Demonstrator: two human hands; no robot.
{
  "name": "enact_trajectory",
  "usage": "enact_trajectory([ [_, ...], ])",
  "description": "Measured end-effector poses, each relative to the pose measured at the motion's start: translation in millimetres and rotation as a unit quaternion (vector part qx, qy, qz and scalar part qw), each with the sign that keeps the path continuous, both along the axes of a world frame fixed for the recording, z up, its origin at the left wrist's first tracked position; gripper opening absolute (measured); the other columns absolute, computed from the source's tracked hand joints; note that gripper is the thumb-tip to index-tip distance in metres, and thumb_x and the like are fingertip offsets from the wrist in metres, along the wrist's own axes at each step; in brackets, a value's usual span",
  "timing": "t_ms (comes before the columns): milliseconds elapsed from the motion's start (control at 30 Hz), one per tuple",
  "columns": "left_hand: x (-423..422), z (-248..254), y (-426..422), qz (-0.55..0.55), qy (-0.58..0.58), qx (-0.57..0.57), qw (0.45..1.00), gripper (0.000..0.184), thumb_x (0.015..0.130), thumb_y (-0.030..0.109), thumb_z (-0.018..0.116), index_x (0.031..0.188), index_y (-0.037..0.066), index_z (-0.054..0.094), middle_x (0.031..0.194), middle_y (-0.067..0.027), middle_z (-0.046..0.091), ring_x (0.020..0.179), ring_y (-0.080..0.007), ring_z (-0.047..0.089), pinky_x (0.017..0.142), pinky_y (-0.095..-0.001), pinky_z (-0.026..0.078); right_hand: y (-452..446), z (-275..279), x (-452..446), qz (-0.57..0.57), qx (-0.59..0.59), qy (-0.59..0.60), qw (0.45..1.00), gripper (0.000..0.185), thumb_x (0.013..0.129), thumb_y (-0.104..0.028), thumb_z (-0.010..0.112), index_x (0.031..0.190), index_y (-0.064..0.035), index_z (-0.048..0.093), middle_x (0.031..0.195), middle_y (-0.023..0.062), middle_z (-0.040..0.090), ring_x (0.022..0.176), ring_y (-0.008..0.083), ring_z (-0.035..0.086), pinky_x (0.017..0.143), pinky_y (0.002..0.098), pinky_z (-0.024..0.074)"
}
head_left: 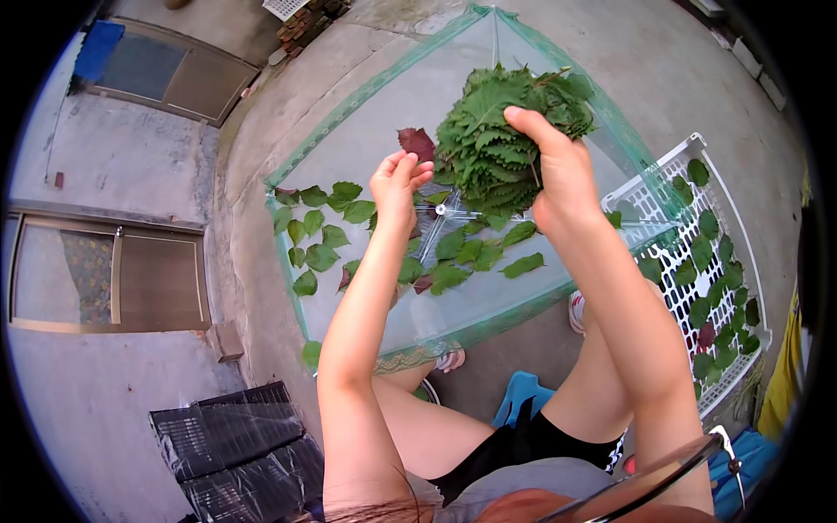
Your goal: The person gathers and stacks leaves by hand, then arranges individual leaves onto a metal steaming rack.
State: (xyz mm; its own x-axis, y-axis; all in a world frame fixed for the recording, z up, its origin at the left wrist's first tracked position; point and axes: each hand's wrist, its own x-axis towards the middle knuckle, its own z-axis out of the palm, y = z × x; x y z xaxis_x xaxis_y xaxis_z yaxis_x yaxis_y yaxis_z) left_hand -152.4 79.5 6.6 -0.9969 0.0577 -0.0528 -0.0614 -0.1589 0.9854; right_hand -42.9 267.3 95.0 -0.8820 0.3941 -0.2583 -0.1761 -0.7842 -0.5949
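Note:
My right hand (562, 170) grips a thick stack of green serrated leaves (493, 131), its thumb pressed on top. Just left of the stack, my left hand (399, 185) pinches a single dark purple leaf (417, 143) between thumb and fingers. Below both hands spreads a pale mesh cover (349, 131) with a green lace border. Many loose green leaves (321, 256) and a few purplish ones lie scattered over the mesh, around its central hub (441, 210).
A white slatted crate (704, 166) with more leaves stands at the right. My legs straddle a blue stool (523, 394). Black plastic-wrapped trays (235, 436) lie at lower left, beside a wall with brown-framed windows (161, 283). Bricks (305, 26) are stacked at the top.

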Motion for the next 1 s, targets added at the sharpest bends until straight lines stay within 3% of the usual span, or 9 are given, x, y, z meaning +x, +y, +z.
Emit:
enact_trajectory([
  [100, 32, 31, -31, 0.053, 0.116, 0.010, 0.992, 0.014, 0.089, 0.005, 0.060, 0.098, -0.004, 0.054, 0.087, -0.0128, 0.065, 0.079, -0.0207, 0.067, 0.070, -0.0276, 0.056, -23, -5, 10, 0.052, 0.029, 0.004, 0.998, 0.023, 0.076, -0.006, 0.068, 0.097, 0.0003, 0.059, 0.092, 0.0081, 0.064, 0.080, 0.0172, 0.063, 0.071, 0.0320, 0.0533],
  [200, 76, 60, -47, 0.086, 0.273, -0.091, 0.954, 0.010, 0.090, 0.000, 0.056, 0.099, -0.005, 0.054, 0.093, -0.0146, 0.066, 0.086, -0.0191, 0.066, 0.077, -0.0272, 0.055, -47, -22, 13, 0.116, 0.064, 0.016, 0.991, 0.025, 0.076, -0.005, 0.068, 0.098, 0.0005, 0.059, 0.091, 0.0075, 0.063, 0.081, 0.0164, 0.062, 0.070, 0.0317, 0.0522],
  [233, 88, 65, -48, 0.093, 0.326, -0.100, 0.936, 0.013, 0.086, -0.003, 0.059, 0.099, -0.004, 0.058, 0.098, -0.0146, 0.067, 0.088, -0.0201, 0.066, 0.078, -0.0283, 0.054, -54, -22, 17, 0.144, 0.067, 0.005, 0.987, 0.028, 0.076, -0.005, 0.068, 0.101, 0.0007, 0.058, 0.093, 0.0077, 0.063, 0.082, 0.0169, 0.062, 0.072, 0.0319, 0.0521],
  [300, 105, 73, -59, 0.090, 0.467, -0.327, 0.817, 0.018, 0.080, -0.008, 0.061, 0.097, -0.001, 0.063, 0.101, -0.0137, 0.067, 0.089, -0.0225, 0.066, 0.079, -0.0301, 0.053, -67, -26, 21, 0.175, 0.063, -0.005, 0.983, 0.030, 0.076, -0.005, 0.068, 0.104, 0.0005, 0.057, 0.097, 0.0083, 0.062, 0.086, 0.0174, 0.062, 0.074, 0.0321, 0.0518],
  [367, 115, 80, -56, 0.055, 0.549, -0.368, 0.749, 0.026, 0.071, -0.011, 0.064, 0.094, 0.001, 0.066, 0.100, -0.0141, 0.067, 0.086, -0.0256, 0.066, 0.075, -0.0316, 0.054, -76, -31, 27, 0.196, 0.059, -0.019, 0.979, 0.031, 0.077, -0.006, 0.067, 0.105, 0.0002, 0.056, 0.098, 0.0085, 0.062, 0.087, 0.0172, 0.062, 0.075, 0.0320, 0.0518],
  [533, 115, 67, -60, 0.016, 0.579, -0.366, 0.729, 0.027, 0.067, -0.012, 0.064, 0.091, 0.001, 0.065, 0.097, -0.0131, 0.067, 0.082, -0.0267, 0.066, 0.069, -0.0330, 0.055, -82, -36, 33, 0.236, 0.041, -0.031, 0.970, 0.030, 0.080, -0.007, 0.066, 0.107, -0.0005, 0.056, 0.100, 0.0081, 0.063, 0.089, 0.0163, 0.062, 0.076, 0.0316, 0.0519],
  [633, 116, 63, -69, -0.005, 0.568, -0.367, 0.737, 0.030, 0.067, -0.012, 0.062, 0.094, 0.001, 0.066, 0.098, -0.0136, 0.067, 0.085, -0.0266, 0.065, 0.075, -0.0324, 0.053, -79, -37, 33, 0.258, 0.091, -0.019, 0.962, 0.031, 0.084, -0.012, 0.063, 0.111, 0.0007, 0.056, 0.102, 0.0094, 0.064, 0.089, 0.0174, 0.063, 0.077, 0.0313, 0.0528],
  [900, 120, 66, -76, -0.045, 0.544, -0.401, 0.736, 0.035, 0.064, -0.010, 0.061, 0.095, 0.004, 0.068, 0.099, -0.0126, 0.065, 0.084, -0.0269, 0.063, 0.073, -0.0340, 0.052, -81, -25, 33, 0.292, 0.035, -0.010, 0.956, 0.034, 0.081, -0.021, 0.070, 0.108, -0.0034, 0.057, 0.097, 0.0051, 0.062, 0.088, 0.0131, 0.061, 0.077, 0.0291, 0.0508],
  [1000, 121, 64, -76, -0.051, 0.542, -0.417, 0.728, 0.036, 0.062, -0.008, 0.062, 0.094, 0.006, 0.069, 0.098, -0.0108, 0.064, 0.083, -0.0270, 0.063, 0.070, -0.0341, 0.052, -81, -28, 32, 0.297, 0.064, 0.020, 0.953, 0.033, 0.080, -0.017, 0.072, 0.106, -0.0038, 0.057, 0.097, 0.0038, 0.062, 0.088, 0.0120, 0.059, 0.078, 0.0280, 0.0498],
])
